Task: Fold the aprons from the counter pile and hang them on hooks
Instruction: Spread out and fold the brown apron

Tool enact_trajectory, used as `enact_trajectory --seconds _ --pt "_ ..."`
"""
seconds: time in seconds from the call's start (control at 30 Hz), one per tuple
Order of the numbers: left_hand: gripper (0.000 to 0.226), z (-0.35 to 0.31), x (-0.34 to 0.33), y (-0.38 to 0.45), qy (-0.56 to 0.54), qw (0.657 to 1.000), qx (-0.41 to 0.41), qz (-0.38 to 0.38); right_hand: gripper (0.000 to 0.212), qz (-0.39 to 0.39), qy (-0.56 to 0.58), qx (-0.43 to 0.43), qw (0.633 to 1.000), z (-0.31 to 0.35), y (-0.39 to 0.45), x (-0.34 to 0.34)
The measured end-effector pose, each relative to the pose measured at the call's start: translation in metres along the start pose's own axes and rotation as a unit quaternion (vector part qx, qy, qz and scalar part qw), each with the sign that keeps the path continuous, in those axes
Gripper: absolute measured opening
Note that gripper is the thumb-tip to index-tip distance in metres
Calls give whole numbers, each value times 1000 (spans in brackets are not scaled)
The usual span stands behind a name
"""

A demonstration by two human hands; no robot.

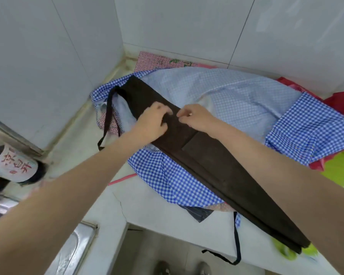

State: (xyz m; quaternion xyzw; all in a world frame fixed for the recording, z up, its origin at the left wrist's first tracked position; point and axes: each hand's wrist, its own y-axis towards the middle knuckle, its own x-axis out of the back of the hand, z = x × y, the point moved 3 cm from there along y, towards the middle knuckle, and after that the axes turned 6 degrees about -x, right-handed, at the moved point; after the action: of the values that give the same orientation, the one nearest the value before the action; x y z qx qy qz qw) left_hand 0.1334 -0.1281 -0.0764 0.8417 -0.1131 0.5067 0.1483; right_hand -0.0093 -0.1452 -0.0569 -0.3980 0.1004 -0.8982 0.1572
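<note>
A dark brown apron [211, 169], folded into a long narrow strip, lies diagonally on top of the pile on the white counter [147, 207]. Its black straps [107, 116] trail off at the far left end, and another strap hangs over the counter's front edge. My left hand [153, 122] grips the strip near its upper part with curled fingers. My right hand [197, 118] pinches the cloth right beside it. Under the brown apron lies a blue checked apron [236, 100].
A red checked cloth [157, 61] lies at the back by the tiled wall. Red [342, 100] and green [338, 167] cloths lie at the right. A dark bottle with a white label [14, 165] stands at the left, above a steel sink [72, 253].
</note>
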Motion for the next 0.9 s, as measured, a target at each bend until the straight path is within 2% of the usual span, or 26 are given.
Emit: enact_trajectory --seconds 0.07,0.13,0.23,0.37,0.43,0.53,0.63,0.7,0.77,0.83,0.9 --pt "34 -27 -43 -28 27 988 -106 113 19 39 -102 28 994 -29 -25 -8" --pt "35 -44 -76 -47 88 964 -153 199 16 93 -170 35 980 -57 -52 -17" --pt "30 -50 -95 -49 196 949 -166 182 20 136 -228 13 964 -96 -83 -25" --pt "34 -41 -100 -53 266 920 -187 218 51 126 -412 7 902 -136 -119 -34" --pt "35 -37 -97 -58 288 917 -182 208 65 107 -451 -17 886 -154 -130 -34" --pt "36 -52 -95 -64 260 937 -149 181 45 115 -390 -36 913 -168 -143 -33" --pt "44 -89 -104 -74 212 945 -177 173 29 126 -342 10 931 -156 -145 -38" --pt "46 -106 -114 -75 227 934 -221 163 26 107 -322 46 940 -143 -141 -47" --pt "39 -109 -117 -76 296 913 -215 179 11 78 -301 75 947 -131 -140 -58" --pt "33 -105 -119 -84 358 890 -145 242 10 118 -247 99 957 -127 -147 -67" --pt "36 -109 -118 -94 365 891 -118 242 13 179 -192 115 958 -131 -158 -62"
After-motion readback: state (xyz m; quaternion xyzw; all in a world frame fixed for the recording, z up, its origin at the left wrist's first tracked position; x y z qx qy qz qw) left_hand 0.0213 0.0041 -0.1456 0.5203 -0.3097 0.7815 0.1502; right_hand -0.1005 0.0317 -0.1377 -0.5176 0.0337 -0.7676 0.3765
